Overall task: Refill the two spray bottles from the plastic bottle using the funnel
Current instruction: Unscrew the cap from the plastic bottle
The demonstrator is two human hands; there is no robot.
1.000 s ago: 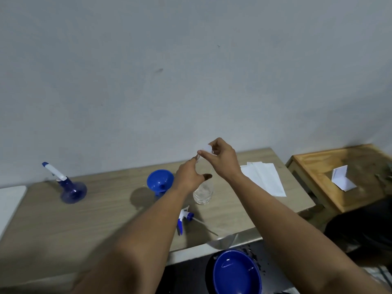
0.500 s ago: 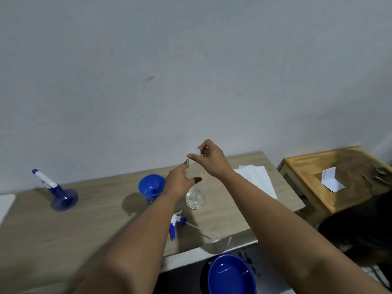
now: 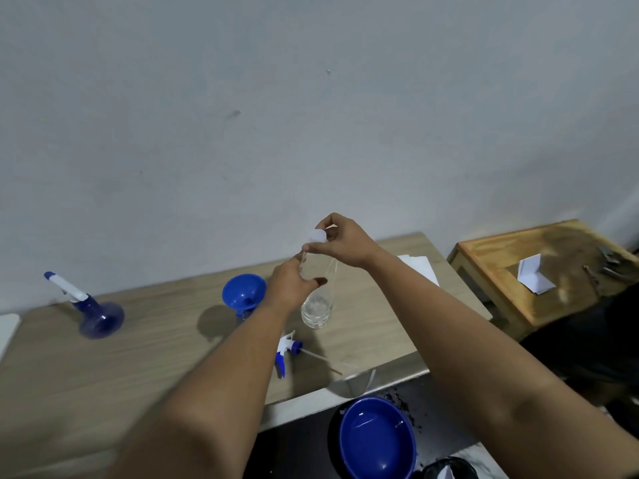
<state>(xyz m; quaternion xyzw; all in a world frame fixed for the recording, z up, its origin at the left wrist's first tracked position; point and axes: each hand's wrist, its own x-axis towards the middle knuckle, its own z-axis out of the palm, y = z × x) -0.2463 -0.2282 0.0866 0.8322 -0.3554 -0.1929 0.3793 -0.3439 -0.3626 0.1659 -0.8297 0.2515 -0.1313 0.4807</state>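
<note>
A: status on the hands?

B: Left hand (image 3: 290, 288) is wrapped around the upper body of the clear plastic bottle (image 3: 316, 305), fingers closed on it. Right hand (image 3: 340, 245) is at the top, thumb and fingers pinched on the white round cap (image 3: 318, 235). Cannot tell whether the cap is seated on the neck or loose.

A: bottle position?

B: Upright near the middle of the light wood-grain table (image 3: 138, 357), base at or just above the tabletop, cannot tell which. A little clear liquid sits in the bottom.

A: funnel?

B: Blue plastic funnel (image 3: 243, 293) stands just left of the bottle, partly behind the left wrist. Its spout sits in something clear, mostly hidden.

A: spray bottles?

B: 1 blue translucent spray bottle with a wide flared base (image 3: 98, 314) at the far left of the table, white and blue trigger head fitted, well apart from the hands. A loose white and blue trigger sprayer head with dip tube (image 3: 287, 350) lies flat on the table in front of the plastic bottle, between the 2 forearms.

A: anything else?

B: White paper sheets (image 3: 420, 267) on the table behind the right forearm. Round blue plastic basin (image 3: 377, 440) below the table's front edge. Small wooden side table (image 3: 518, 267) on the right with a folded white paper (image 3: 534, 280) on it.
</note>
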